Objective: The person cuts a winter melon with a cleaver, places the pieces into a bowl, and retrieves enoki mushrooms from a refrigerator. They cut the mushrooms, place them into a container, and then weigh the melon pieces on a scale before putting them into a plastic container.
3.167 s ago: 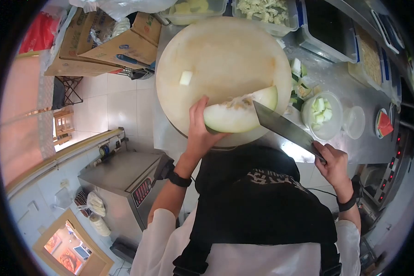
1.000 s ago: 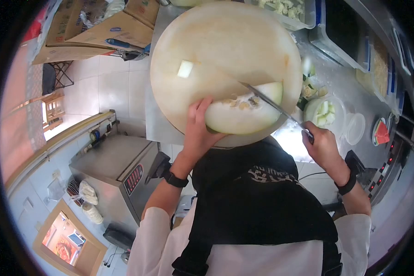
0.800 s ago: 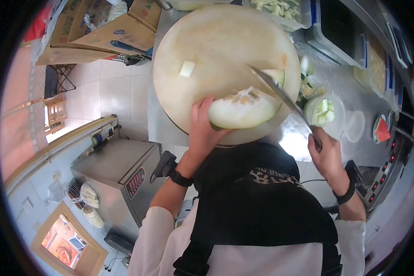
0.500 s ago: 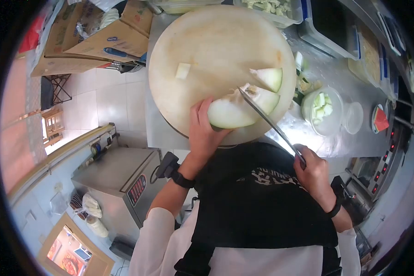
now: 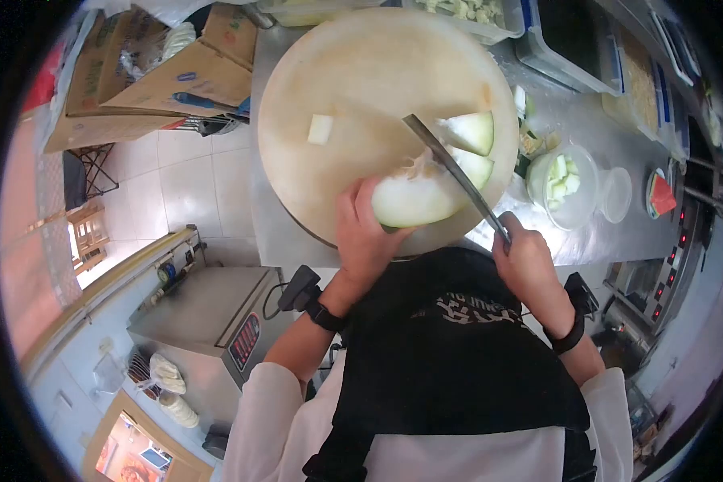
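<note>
1. Looking down from the head view, you have the melon piece (image 5: pixel 414 201) lying on the near right part of the round cutting board (image 5: pixel 361 64), just in front of your body, and the board rests on the steel tabletop (image 5: pixel 594 132)
2. Your left hand (image 5: pixel 368 233) is closed over the piece's near left end, with the fingers curled onto the rind and pinning it to the board
3. Your right hand (image 5: pixel 526 265) is wrapped tight round the handle of the knife (image 5: pixel 450 165), and the blade lies across the top of the piece, near its right end
4. Done so far, judging by what lies around: one cut wedge (image 5: pixel 470 131) sits apart on the board just beyond the blade, a small melon cube (image 5: pixel 320 128) lies alone toward the board's middle, and the clear tub (image 5: pixel 562 181) to the right of the board holds pale cubes but is not full
5. Left to do, as I read it: most of the piece is uncut, seedy pulp shows at its far edge beside the blade, and the rind appears to be on both the piece and the wedge
6. The piece's long axis runs from near left, under your left hand, to far right toward the board's rim; its curved rind faces you and its cut, seeded side faces away toward the board's middle
7. The knife crosses that axis on a slant, with the tip pointing away and left toward the board's centre and the handle back and right in your hand
</note>
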Tool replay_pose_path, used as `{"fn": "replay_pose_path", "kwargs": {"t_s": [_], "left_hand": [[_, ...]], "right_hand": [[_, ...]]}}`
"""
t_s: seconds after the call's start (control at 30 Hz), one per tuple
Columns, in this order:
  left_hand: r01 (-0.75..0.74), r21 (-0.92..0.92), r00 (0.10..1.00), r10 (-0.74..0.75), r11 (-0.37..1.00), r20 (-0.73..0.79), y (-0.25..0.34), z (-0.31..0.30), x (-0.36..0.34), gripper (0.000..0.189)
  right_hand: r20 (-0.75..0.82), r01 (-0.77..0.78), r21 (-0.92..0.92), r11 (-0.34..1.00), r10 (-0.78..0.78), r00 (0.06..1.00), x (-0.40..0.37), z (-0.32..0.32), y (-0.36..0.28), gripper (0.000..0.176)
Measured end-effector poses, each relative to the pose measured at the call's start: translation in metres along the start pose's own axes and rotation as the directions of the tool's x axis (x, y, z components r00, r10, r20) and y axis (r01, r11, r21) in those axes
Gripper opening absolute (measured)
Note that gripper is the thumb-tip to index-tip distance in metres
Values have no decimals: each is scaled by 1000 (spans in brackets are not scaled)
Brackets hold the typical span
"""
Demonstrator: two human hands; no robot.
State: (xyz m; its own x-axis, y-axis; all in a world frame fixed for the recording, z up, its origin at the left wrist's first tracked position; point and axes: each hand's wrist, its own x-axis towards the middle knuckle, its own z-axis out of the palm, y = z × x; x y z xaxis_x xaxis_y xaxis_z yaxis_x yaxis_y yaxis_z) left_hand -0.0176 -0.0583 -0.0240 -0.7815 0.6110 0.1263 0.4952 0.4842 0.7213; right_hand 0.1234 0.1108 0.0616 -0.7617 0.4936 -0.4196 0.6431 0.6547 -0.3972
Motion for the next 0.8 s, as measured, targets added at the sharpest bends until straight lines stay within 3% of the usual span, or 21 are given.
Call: {"fn": "replay_pose_path", "kwargs": {"t_s": [0.1, 0.17, 0.3, 0.37, 0.4, 0.8], "left_hand": [[-14, -58, 999, 17, 998, 44, -4, -11, -3, 82], [-37, -95, 997, 43, 995, 58, -6, -13, -6, 80], [-13, -105, 1000, 16, 994, 24, -1, -4, -26, 75], [3, -125, 1000, -6, 992, -21, 5, 5, -28, 73], [1, -103, 999, -6, 995, -47, 8, 8, -28, 71], [-45, -28, 998, 44, 999, -54, 8, 12, -28, 72]], "right_hand": [[-75, 30, 180, 983, -16, 997, 7, -9, 3, 18], [-122, -27, 230, 973, 56, 991, 1, -8, 1, 18], [-103, -106, 213, 971, 130, 986, -35, -22, -20, 17], [-156, 16, 176, 984, 12, 988, -50, -19, -21, 16], [-90, -35, 140, 990, 48, 995, -56, -17, -22, 18], [-63, 19, 53, 998, -15, 998, -63, -5, -20, 23]]}}
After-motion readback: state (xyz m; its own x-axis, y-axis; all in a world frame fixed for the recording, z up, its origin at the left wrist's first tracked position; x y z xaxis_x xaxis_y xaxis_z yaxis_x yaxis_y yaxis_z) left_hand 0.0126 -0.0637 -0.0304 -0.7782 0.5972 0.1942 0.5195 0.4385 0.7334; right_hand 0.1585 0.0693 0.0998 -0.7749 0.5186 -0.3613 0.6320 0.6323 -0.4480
